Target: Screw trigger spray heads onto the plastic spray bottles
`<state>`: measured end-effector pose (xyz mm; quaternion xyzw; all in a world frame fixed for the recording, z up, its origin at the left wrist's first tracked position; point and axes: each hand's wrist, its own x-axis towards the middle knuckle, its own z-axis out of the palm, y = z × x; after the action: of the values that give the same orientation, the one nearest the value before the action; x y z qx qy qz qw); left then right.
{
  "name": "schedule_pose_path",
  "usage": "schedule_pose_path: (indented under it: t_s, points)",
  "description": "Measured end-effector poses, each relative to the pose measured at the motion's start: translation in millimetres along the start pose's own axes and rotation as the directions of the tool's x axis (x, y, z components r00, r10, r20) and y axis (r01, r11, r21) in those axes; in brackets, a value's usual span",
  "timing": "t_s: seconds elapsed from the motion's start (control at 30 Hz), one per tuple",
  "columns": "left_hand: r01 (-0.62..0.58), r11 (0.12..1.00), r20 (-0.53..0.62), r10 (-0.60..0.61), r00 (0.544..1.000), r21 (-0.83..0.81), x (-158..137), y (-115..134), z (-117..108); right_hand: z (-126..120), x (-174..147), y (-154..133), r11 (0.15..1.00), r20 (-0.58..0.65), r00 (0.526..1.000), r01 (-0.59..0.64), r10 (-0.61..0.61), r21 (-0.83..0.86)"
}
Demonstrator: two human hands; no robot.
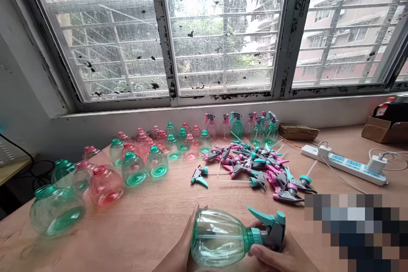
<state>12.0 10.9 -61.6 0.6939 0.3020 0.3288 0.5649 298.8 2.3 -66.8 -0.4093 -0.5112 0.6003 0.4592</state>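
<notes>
A clear green spray bottle point(219, 238) lies sideways between my hands at the bottom of the view, its teal and grey trigger head point(270, 227) pointing right. My left hand point(186, 238) cups the base end, its fingers mostly behind the bottle. Wrapped around the neck and collar is my right hand point(270, 257), thumb at the teal collar. Beyond them lies a loose teal and grey spray head point(199, 176), and to its right a pile of pink and teal spray heads point(245, 157) with thin straws.
Headless green and pink bottles point(134, 170) stand at the left and back. Several bottles with heads point(237, 127) stand by the wall. A white power strip point(346, 163), cables and a brown parcel point(298, 131) are at the right. An open cardboard box point(376, 129) sits farther right.
</notes>
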Motion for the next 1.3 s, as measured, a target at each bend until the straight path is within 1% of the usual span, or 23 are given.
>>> schedule_pose_path:
  t_s: [0.13,0.2,0.27,0.43,0.57,0.73,0.8,0.9,1.0,1.1,1.2,1.3]
  points:
    - [0.015,0.999,-0.057,-0.016,0.998,-0.03,0,7,4,1,0,0,1.0,-0.013,1.0,0.009,-0.009,-0.005]
    - [0.039,0.998,-0.075,-0.043,0.996,-0.052,0,10,5,0,1,3,1.0,-0.006,1.0,0.011,-0.012,-0.007]
    - [0.049,0.997,-0.066,-0.053,0.996,-0.064,0,10,6,-1,1,6,1.0,-0.005,1.0,0.018,-0.018,-0.004]
    - [-0.026,0.999,-0.03,0.025,0.999,-0.028,-1,4,2,-2,2,11,1.0,-0.018,0.999,0.027,-0.027,-0.007]
    - [0.001,1.0,-0.033,-0.001,0.999,-0.018,-2,3,2,-1,2,6,1.0,-0.006,1.0,0.005,-0.006,-0.003]
    - [0.05,0.999,-0.055,-0.051,0.997,-0.011,0,14,7,-1,1,4,1.0,0.007,1.0,0.021,-0.021,-0.024]
    - [0.065,0.997,-0.046,-0.067,0.997,-0.03,0,19,8,-1,2,6,0.999,0.003,0.999,0.032,-0.032,-0.031]
    - [0.053,0.996,-0.02,-0.055,0.998,-0.068,0,23,9,-1,2,8,0.999,-0.007,1.0,0.03,-0.03,-0.029]
    - [0.044,0.998,-0.007,-0.045,0.999,-0.045,-2,21,7,-1,2,8,0.999,-0.019,1.0,0.02,-0.021,-0.026]
    - [0.039,0.999,-0.003,-0.039,0.999,-0.011,-2,15,4,-1,1,4,0.999,0.003,1.0,0.03,-0.03,-0.036]
    - [0.002,1.0,-0.011,-0.002,1.0,-0.013,-1,8,2,-1,1,0,0.998,0.033,0.999,0.039,-0.037,-0.042]
    - [-0.024,1.0,-0.043,0.025,0.999,0.014,0,3,1,0,0,-3,0.999,0.038,0.999,0.032,-0.031,-0.035]
